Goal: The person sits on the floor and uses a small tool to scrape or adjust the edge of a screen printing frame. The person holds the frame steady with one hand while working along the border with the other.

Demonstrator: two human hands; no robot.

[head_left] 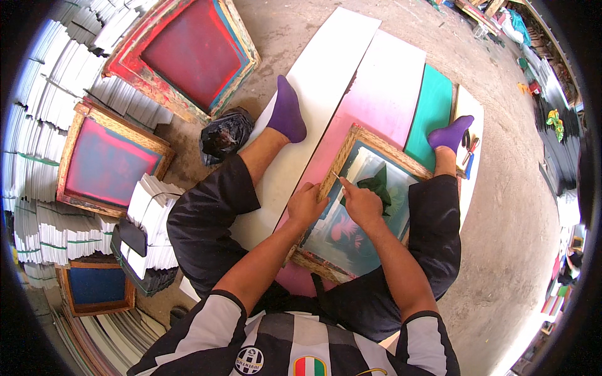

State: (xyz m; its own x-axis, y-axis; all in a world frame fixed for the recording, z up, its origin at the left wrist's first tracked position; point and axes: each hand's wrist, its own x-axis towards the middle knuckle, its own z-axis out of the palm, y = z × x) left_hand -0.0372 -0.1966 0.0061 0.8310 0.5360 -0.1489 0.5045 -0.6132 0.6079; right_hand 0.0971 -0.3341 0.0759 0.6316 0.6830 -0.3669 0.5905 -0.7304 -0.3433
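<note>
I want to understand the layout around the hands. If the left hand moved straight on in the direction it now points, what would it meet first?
The left hand points up-right and already touches the wooden screen frame, so the frame's rail comes first, probably.

At frame centre, a rough wooden frame holds glossy mesh; matt boards lie on coarse concrete floor.

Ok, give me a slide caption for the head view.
Seated on the floor, left hand steadies a wooden screen frame while right hand works a thin tool.
</note>
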